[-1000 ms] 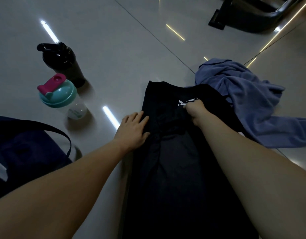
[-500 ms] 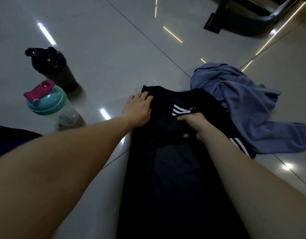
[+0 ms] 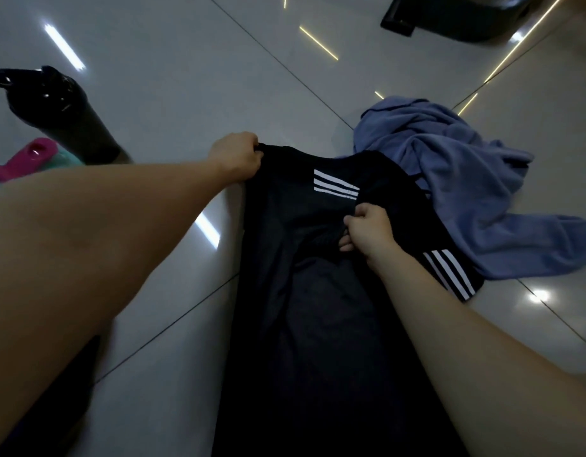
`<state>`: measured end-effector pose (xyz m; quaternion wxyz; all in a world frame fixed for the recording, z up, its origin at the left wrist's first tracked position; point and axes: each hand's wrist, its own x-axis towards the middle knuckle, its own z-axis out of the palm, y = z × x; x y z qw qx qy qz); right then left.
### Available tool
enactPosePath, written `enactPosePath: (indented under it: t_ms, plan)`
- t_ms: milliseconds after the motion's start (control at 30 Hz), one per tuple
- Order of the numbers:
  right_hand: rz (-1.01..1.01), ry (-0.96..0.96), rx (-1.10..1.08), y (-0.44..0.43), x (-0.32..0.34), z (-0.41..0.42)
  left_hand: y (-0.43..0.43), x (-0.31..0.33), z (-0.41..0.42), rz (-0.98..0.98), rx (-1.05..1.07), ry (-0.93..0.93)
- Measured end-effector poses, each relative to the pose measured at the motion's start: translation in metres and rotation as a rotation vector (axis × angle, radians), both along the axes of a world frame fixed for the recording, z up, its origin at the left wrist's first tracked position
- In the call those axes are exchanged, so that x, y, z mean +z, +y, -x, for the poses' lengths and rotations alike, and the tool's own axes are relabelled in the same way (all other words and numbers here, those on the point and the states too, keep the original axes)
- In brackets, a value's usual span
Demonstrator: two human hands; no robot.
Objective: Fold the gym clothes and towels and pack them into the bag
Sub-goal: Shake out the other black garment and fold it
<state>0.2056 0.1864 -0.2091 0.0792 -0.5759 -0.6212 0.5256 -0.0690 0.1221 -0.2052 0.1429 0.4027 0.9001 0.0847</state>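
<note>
A black gym garment (image 3: 301, 308) with white stripes lies lengthwise on the tiled floor in front of me. My left hand (image 3: 236, 157) grips its far left corner. My right hand (image 3: 367, 230) pinches a fold of the black fabric near the middle, just below the three white stripes. A crumpled blue towel (image 3: 456, 186) lies to the right, partly under the garment's right edge. A sliver of the dark bag (image 3: 44, 420) shows at the lower left, mostly hidden under my left forearm.
A black shaker bottle (image 3: 60, 110) stands at the far left on the floor. Beside it a teal bottle with a pink cap (image 3: 24, 159) is partly hidden by my arm. The dark base of some equipment (image 3: 450, 18) sits at the top right.
My left hand has slid up to the garment's far left corner and closed on it. My right hand has moved down and pinched the fabric. The view has shifted closer.
</note>
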Motion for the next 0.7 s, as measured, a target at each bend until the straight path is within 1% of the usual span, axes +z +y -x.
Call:
enactPosePath:
  t_ms: [67,167,233,333,367,400,467,500,633,700]
  plan:
    - [-0.135,-0.062,-0.030,0.001,-0.004,0.003,-0.002,-0.002,-0.001,-0.049,0.027,0.007]
    - [-0.179,-0.174,-0.057,0.001,-0.007,0.002,-0.008,-0.003,-0.013,-0.077,0.027,0.042]
    - [-0.200,-0.218,-0.080,-0.001,-0.009,-0.001,-0.018,-0.009,-0.031,-0.119,-0.089,0.129]
    - [-0.189,-0.247,-0.096,-0.020,-0.005,-0.007,-0.042,-0.021,-0.061,-0.185,-0.359,0.182]
    - [-0.118,-0.221,-0.072,-0.034,0.000,-0.008,-0.050,-0.027,-0.067,-0.165,-0.432,0.200]
    - [-0.005,-0.178,-0.032,-0.051,0.003,-0.009,-0.059,-0.032,-0.072,-0.126,-0.471,0.217]
    - [0.238,-0.102,0.054,-0.082,0.009,-0.008,-0.076,-0.040,-0.073,-0.036,-0.471,0.219]
    - [0.304,-0.086,0.091,-0.095,0.011,-0.007,-0.084,-0.043,-0.071,0.005,-0.455,0.209]
    - [0.418,0.002,0.054,-0.129,0.013,-0.002,-0.101,-0.046,-0.063,0.103,-0.431,0.212]
    - [0.479,-0.005,0.082,-0.140,0.013,0.001,-0.100,-0.045,-0.065,0.119,-0.416,0.209]
